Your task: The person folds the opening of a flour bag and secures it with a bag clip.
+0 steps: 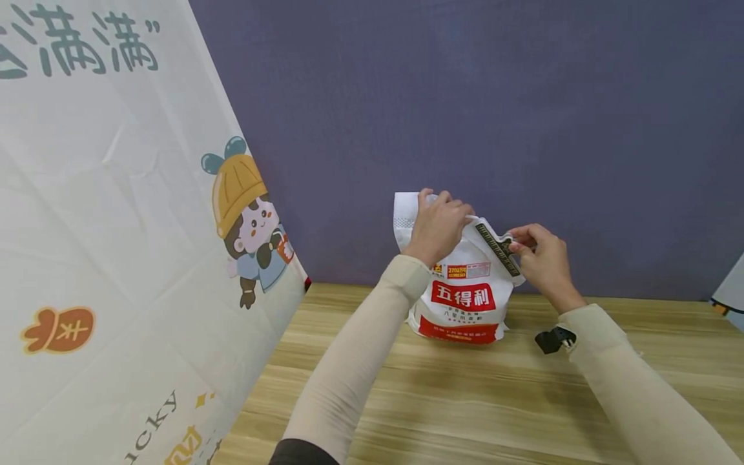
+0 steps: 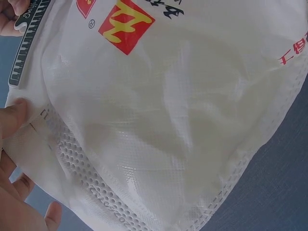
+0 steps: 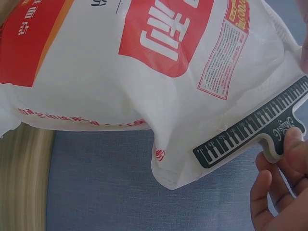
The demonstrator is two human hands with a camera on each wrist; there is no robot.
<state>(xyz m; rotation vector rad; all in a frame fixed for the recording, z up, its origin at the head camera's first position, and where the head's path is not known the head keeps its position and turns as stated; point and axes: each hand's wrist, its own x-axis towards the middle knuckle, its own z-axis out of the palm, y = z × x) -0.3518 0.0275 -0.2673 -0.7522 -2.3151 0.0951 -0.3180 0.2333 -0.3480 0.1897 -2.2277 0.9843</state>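
A white flour bag [image 1: 459,310] with red labels stands on the wood-grain table against the blue-grey backdrop. My left hand [image 1: 438,226] grips its top edge, thumb on the near face in the left wrist view and fingers behind. Along the right part of that edge sits a dark clip [image 1: 498,250] with a piano-key pattern, the bag's rim between its jaws. My right hand [image 1: 540,258] pinches the clip's handle between thumb and fingers, shown closely in the right wrist view. The bag's top left corner sticks up past my left hand.
A white printed sheet [image 1: 128,245] with cartoon figures hangs at the left. Behind the bag rises the blue-grey backdrop [image 1: 494,97]. The wood-grain table [image 1: 465,400] stretches in front, and a pale object [image 1: 729,290] shows at the right edge.
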